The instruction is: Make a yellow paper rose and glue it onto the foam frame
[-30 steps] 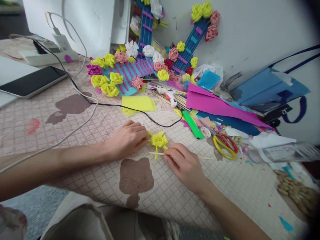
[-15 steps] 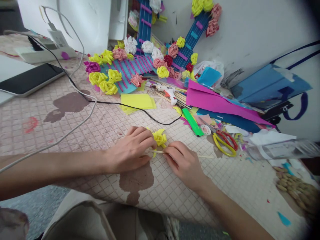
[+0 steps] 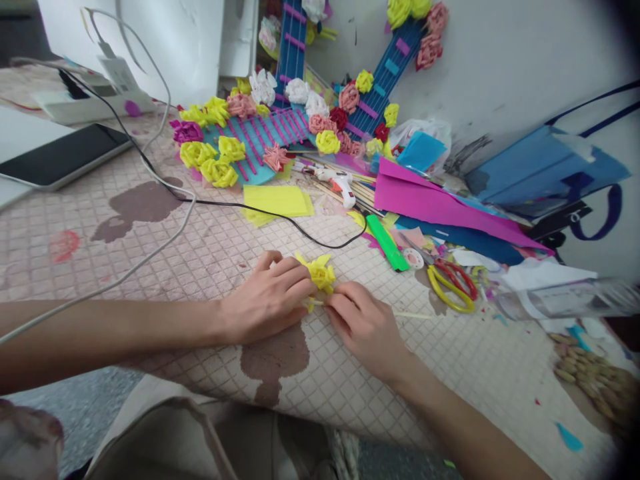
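Close in front of me, a thin pale stick runs level between my hands, its free end sticking out to the right. My right hand pinches it between thumb and fingers. My left hand is curled around the stick's other end, which its fingers hide. A little yellow paper shows on the stick between the two hands. Just behind the fingertips lies a crumpled yellow paper flower on the patterned tablecloth; whether it is joined to the stick I cannot tell.
Yellow paper sheets, a glue gun and its black cord lie beyond my hands. To the right are a green cutter, scissors and a plastic bottle. Flower-covered blue cardboard pieces stand behind. A phone is left.
Both hands keep their hold on the stick and have barely moved. The stick's bare section between the hands looks shorter. The whole view has shifted slightly.
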